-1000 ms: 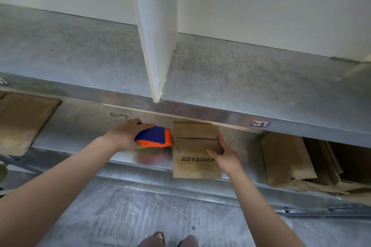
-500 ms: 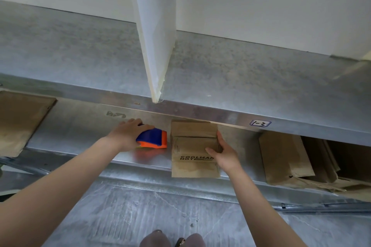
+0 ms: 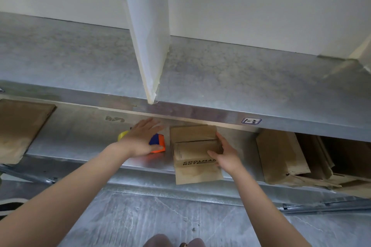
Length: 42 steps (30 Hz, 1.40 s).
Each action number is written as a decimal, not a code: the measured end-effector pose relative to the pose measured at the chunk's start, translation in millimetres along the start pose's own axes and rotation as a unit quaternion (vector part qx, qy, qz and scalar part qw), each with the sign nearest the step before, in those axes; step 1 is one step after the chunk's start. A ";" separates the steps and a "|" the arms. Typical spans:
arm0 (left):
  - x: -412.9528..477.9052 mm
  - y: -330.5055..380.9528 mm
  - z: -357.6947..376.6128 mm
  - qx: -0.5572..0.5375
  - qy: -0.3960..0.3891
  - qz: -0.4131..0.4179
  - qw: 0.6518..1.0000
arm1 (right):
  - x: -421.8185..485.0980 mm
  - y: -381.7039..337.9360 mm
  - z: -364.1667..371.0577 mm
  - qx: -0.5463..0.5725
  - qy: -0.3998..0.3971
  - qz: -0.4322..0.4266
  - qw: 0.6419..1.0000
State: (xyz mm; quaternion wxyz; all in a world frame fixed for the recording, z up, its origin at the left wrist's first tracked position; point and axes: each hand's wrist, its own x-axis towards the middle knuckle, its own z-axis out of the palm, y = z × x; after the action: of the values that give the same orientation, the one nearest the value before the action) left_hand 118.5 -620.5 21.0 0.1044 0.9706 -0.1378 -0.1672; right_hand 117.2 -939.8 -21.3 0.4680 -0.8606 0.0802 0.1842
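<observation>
A blue and orange tape dispenser [image 3: 157, 142] with a yellow roll lies on the lower metal shelf [image 3: 80, 136]. My left hand [image 3: 140, 140] rests on top of it with fingers stretched forward and the thumb along its orange side. Just to its right sits a small brown cardboard box [image 3: 192, 146] printed "COOLMAN NOTE", with its front flap hanging over the shelf edge. My right hand [image 3: 226, 156] holds the box's right side, thumb on top and fingers along the side wall.
The upper metal shelf [image 3: 241, 78] overhangs the lower one and carries a white divider panel [image 3: 148, 36] and a label [image 3: 251, 120]. Flattened cardboard [image 3: 20, 126] lies at the left. More folded boxes [image 3: 281, 156] are stacked at the right. Grey floor lies below.
My left hand has slid the dispenser slightly left and uncurled its fingers over it, so the yellow roll now shows. My right hand still holds the box in place.
</observation>
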 end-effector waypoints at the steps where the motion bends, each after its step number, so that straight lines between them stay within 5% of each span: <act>1: 1.5 13.4 1.4 -0.041 -0.001 0.018 0.999 | 0.6 1.6 -5.8 -0.001 -0.015 -0.002 1.000; 4: 8.3 45.7 16.1 -0.111 -0.012 0.064 0.992 | -0.5 4.6 -16.5 -0.058 -0.041 -0.035 0.997; 8: 12.8 61.1 48.0 -0.099 -0.030 0.099 0.990 | -16.1 6.6 0.1 -0.210 0.041 -0.102 0.972; 12: 2.4 66.3 66.2 -0.052 0.031 0.068 0.996 | -22.4 7.4 20.3 -0.257 0.027 -0.071 0.963; 18: -12.1 68.8 65.3 -0.141 0.076 -0.012 0.987 | -3.9 -4.9 24.3 -0.323 -0.041 -0.098 0.940; 21: -1.8 71.2 61.4 -0.189 0.061 -0.051 0.979 | -2.6 -3.3 25.8 -0.311 -0.027 -0.095 0.945; 27: 2.9 101.1 78.7 -0.201 0.090 -0.062 0.973 | -24.8 -0.1 34.2 -0.201 0.168 -0.100 0.960; 35: -14.9 115.1 90.5 -0.217 0.076 -0.030 0.973 | -36.1 11.6 21.5 -0.106 0.015 -0.143 0.984; 42: -17.8 111.6 100.2 -0.287 0.083 -0.003 0.954 | -52.8 14.8 32.4 -0.032 -0.018 -0.074 0.997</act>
State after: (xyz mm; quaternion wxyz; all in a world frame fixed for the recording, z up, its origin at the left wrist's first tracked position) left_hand 41.0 -735.8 -38.4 0.3888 0.9108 -0.0723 -0.1190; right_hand 56.2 -922.6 -28.1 0.4542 -0.8751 0.0018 0.1666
